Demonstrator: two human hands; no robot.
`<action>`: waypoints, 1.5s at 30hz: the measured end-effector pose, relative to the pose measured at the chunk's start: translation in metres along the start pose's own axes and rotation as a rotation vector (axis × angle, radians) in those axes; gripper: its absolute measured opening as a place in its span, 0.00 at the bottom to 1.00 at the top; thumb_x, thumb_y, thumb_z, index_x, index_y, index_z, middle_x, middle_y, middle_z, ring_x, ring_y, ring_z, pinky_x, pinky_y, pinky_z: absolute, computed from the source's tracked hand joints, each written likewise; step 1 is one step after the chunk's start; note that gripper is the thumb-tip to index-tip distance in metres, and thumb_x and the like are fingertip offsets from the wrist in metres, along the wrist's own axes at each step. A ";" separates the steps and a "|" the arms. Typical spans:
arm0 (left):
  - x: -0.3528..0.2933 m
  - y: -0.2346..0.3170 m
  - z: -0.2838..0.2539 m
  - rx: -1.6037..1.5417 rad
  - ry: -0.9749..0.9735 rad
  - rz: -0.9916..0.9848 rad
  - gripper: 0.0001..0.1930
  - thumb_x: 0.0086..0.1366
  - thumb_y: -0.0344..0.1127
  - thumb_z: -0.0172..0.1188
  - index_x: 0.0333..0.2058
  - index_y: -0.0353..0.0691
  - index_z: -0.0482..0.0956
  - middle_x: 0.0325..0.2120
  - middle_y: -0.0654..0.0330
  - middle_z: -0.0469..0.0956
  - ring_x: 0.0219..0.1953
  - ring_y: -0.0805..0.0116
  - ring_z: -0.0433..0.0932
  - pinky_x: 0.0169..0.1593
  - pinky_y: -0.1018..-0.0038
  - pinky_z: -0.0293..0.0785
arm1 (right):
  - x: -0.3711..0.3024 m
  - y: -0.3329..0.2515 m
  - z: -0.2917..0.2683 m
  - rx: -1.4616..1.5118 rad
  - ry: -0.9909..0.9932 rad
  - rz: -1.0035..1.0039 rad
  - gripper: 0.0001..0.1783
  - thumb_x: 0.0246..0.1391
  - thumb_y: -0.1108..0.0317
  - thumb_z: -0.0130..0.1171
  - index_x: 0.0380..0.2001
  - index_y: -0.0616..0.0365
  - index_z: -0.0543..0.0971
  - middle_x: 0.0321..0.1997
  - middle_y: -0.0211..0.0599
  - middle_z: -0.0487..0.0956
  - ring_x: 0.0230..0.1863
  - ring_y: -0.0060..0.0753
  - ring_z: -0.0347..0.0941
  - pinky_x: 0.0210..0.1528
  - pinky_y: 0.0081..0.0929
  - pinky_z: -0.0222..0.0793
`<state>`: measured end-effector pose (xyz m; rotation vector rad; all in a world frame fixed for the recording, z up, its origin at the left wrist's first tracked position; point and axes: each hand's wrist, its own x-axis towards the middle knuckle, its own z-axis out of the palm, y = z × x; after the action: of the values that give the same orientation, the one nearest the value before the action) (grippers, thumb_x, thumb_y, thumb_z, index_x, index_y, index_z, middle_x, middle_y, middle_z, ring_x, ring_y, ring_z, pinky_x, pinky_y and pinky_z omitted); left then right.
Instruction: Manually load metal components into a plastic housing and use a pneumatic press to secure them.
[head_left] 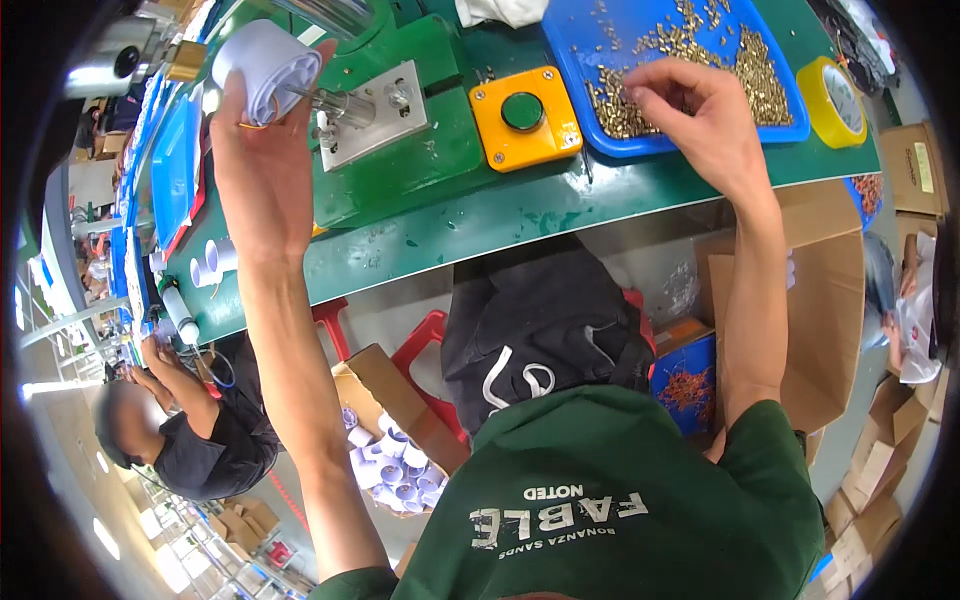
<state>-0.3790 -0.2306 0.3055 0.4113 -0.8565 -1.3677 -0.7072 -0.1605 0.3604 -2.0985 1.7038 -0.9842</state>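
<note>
Cylinder (250, 55), one, in left grip (262, 165)

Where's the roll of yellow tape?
In the head view's upper right, the yellow tape roll is on the green table, right of the blue tray of brass-coloured pieces.

Parts (765, 85) in tray (625, 147); tape roll (829, 104) to right.

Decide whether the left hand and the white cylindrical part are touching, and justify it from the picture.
Touching. The head view shows the left hand holding the white cylindrical part, its digits set against the part's sides.
</note>
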 end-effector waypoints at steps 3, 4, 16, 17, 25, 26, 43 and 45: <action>0.003 0.008 0.001 0.012 0.035 0.091 0.27 0.71 0.46 0.49 0.59 0.30 0.65 0.56 0.46 0.71 0.65 0.45 0.64 0.71 0.62 0.51 | 0.015 -0.008 -0.006 -0.055 -0.019 -0.102 0.08 0.55 0.72 0.61 0.36 0.65 0.82 0.29 0.29 0.81 0.30 0.14 0.73 0.34 0.16 0.69; 0.005 0.010 0.002 0.000 0.044 0.108 0.27 0.71 0.46 0.49 0.59 0.31 0.65 0.56 0.46 0.71 0.65 0.45 0.64 0.70 0.62 0.51 | 0.021 -0.010 -0.008 -0.059 -0.036 -0.123 0.07 0.56 0.74 0.61 0.36 0.64 0.82 0.30 0.25 0.80 0.32 0.11 0.71 0.35 0.13 0.67; 0.013 0.032 0.010 0.011 0.135 0.244 0.26 0.70 0.44 0.49 0.59 0.32 0.63 0.55 0.46 0.72 0.62 0.42 0.66 0.72 0.49 0.45 | 0.062 -0.072 -0.032 -0.067 -0.071 -0.094 0.09 0.52 0.74 0.59 0.35 0.69 0.80 0.30 0.38 0.80 0.34 0.24 0.75 0.39 0.21 0.73; 0.013 0.032 0.011 0.010 0.135 0.243 0.26 0.70 0.44 0.49 0.59 0.32 0.63 0.55 0.46 0.72 0.62 0.42 0.66 0.72 0.49 0.45 | 0.063 -0.073 -0.032 -0.071 -0.072 -0.101 0.09 0.52 0.74 0.59 0.35 0.69 0.80 0.30 0.39 0.80 0.34 0.24 0.75 0.39 0.21 0.73; 0.023 0.021 -0.020 0.515 0.031 0.587 0.23 0.71 0.42 0.47 0.56 0.30 0.69 0.56 0.44 0.71 0.63 0.54 0.68 0.68 0.57 0.55 | 0.058 -0.073 -0.019 -0.139 -0.068 -0.155 0.09 0.50 0.73 0.59 0.34 0.68 0.81 0.29 0.38 0.80 0.31 0.25 0.74 0.36 0.20 0.71; 0.018 0.017 -0.025 0.643 0.084 0.628 0.20 0.70 0.38 0.50 0.54 0.28 0.71 0.51 0.48 0.75 0.57 0.61 0.73 0.64 0.63 0.62 | 0.055 -0.075 -0.017 -0.158 -0.079 -0.150 0.10 0.49 0.73 0.60 0.34 0.68 0.81 0.29 0.38 0.80 0.30 0.25 0.74 0.35 0.21 0.71; -0.063 -0.028 -0.086 1.625 0.188 0.758 0.16 0.57 0.29 0.69 0.45 0.38 0.80 0.38 0.55 0.79 0.45 0.56 0.77 0.51 0.65 0.71 | 0.011 -0.052 0.025 -0.554 -0.092 -0.610 0.14 0.49 0.74 0.60 0.42 0.59 0.82 0.34 0.44 0.76 0.42 0.48 0.74 0.45 0.40 0.72; -0.068 -0.027 -0.088 1.660 0.157 0.879 0.16 0.57 0.28 0.68 0.45 0.37 0.80 0.37 0.57 0.80 0.43 0.57 0.76 0.51 0.62 0.70 | 0.012 -0.054 0.026 -0.570 -0.123 -0.596 0.13 0.49 0.74 0.60 0.40 0.63 0.81 0.34 0.44 0.77 0.40 0.47 0.75 0.43 0.40 0.72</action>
<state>-0.3311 -0.1896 0.2096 1.1606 -1.6308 0.4322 -0.6481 -0.1623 0.3772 -3.0745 1.4318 -0.4938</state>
